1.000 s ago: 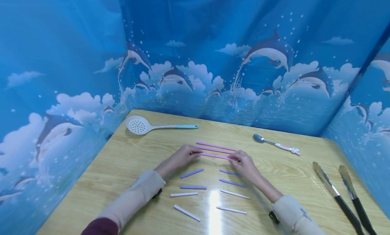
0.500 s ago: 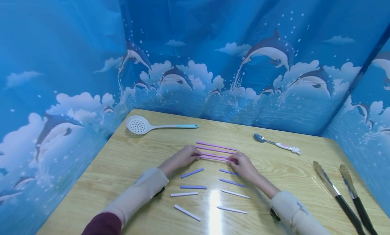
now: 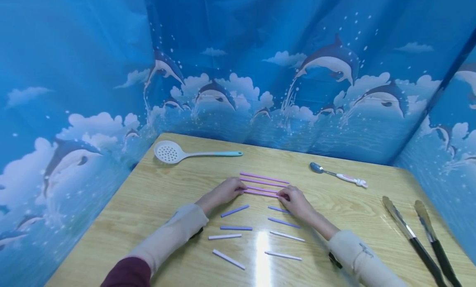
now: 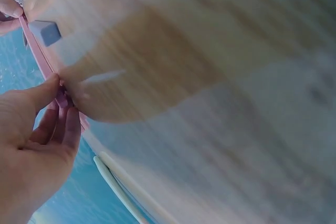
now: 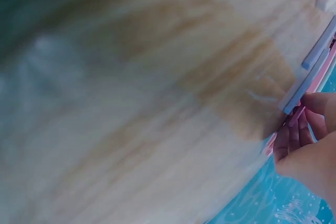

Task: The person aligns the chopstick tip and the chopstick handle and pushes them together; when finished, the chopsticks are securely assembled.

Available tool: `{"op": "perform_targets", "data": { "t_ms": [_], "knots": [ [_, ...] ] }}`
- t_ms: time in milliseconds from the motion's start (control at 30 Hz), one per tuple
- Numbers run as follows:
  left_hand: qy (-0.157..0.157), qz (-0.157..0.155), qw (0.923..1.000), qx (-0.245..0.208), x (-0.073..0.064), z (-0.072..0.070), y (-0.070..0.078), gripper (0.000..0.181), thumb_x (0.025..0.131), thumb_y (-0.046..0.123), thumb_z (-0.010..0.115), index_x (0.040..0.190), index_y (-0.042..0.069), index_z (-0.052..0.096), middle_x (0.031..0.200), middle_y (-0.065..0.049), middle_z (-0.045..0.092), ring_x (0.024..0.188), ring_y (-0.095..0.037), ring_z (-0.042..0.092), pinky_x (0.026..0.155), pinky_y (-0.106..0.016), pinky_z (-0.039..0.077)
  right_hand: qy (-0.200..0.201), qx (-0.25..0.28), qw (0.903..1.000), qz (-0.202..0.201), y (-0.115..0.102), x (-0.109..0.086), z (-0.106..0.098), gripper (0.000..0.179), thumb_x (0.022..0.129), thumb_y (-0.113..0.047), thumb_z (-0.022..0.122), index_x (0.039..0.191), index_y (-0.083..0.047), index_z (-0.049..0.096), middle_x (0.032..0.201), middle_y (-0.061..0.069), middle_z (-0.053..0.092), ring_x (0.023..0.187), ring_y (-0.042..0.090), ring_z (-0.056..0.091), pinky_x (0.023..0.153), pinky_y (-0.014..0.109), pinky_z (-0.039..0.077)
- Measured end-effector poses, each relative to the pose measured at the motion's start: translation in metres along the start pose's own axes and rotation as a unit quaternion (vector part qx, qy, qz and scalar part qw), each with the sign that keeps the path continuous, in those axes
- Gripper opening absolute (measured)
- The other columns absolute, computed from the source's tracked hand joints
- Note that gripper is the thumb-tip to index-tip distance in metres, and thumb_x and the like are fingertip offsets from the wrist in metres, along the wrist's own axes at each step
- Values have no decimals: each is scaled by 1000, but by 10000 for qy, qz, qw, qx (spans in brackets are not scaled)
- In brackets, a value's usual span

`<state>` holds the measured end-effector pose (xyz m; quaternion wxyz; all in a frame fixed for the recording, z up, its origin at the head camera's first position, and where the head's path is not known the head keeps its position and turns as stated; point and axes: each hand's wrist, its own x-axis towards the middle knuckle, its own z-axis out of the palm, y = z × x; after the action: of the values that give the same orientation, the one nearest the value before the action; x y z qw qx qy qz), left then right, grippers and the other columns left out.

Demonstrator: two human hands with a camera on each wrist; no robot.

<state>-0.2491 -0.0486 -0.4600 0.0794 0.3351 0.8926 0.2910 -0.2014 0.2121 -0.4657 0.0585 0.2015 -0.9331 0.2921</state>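
Note:
A long thin pink stick point(image 3: 261, 194) is stretched between my two hands in the head view. My left hand point(image 3: 231, 189) pinches its left end between thumb and fingertips, low over the table. The other end is pinched by my right hand point(image 3: 296, 201). Just behind it lie more pink sticks, including a darker magenta-pink one point(image 3: 264, 178) farthest back, roughly parallel. In the left wrist view, thumb and fingers close on the pink stick point(image 4: 38, 51). The right wrist view shows a purple stick point(image 5: 307, 83) right beside the right hand's fingertips.
Shorter purple point(image 3: 236, 228) and white sticks point(image 3: 228, 259) lie in two columns on the wooden table point(image 3: 156, 221). A slotted skimmer point(image 3: 168, 152) is back left, a spoon point(image 3: 346, 178) back right, black-handled tongs point(image 3: 422, 252) far right. A dolphin-print curtain point(image 3: 238, 51) surrounds the table.
Both hands have drawn the held pink stick slightly toward me, so a gap shows between it and the pink stick behind. During the last half second almost nothing has moved.

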Motion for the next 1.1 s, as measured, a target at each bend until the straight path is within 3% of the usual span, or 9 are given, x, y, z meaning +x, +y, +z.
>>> {"op": "perform_targets", "data": {
  "t_ms": [800, 1100],
  "knots": [
    [-3, 72, 10000, 47, 0, 1, -1, 18, 89, 1, 62, 106, -2, 68, 104, -15, 68, 101, -28, 62, 93, -37, 49, -75, -4, 9999, 138, 1, 0, -3, 9, 84, -1, 67, 92, 1, 71, 86, 8, 64, 80, 20, 57, 70, 31, 49],
    [330, -11, 9995, 8, -5, -1, -5, 21, 87, 2, 65, 108, -1, 69, 101, -13, 68, 96, -25, 63, 87, -36, 52, 372, 370, 9963, 685, -1, -5, -15, 10, 86, -1, 66, 94, 2, 70, 88, 10, 65, 80, 21, 61, 72, 31, 52]
  ]
}}
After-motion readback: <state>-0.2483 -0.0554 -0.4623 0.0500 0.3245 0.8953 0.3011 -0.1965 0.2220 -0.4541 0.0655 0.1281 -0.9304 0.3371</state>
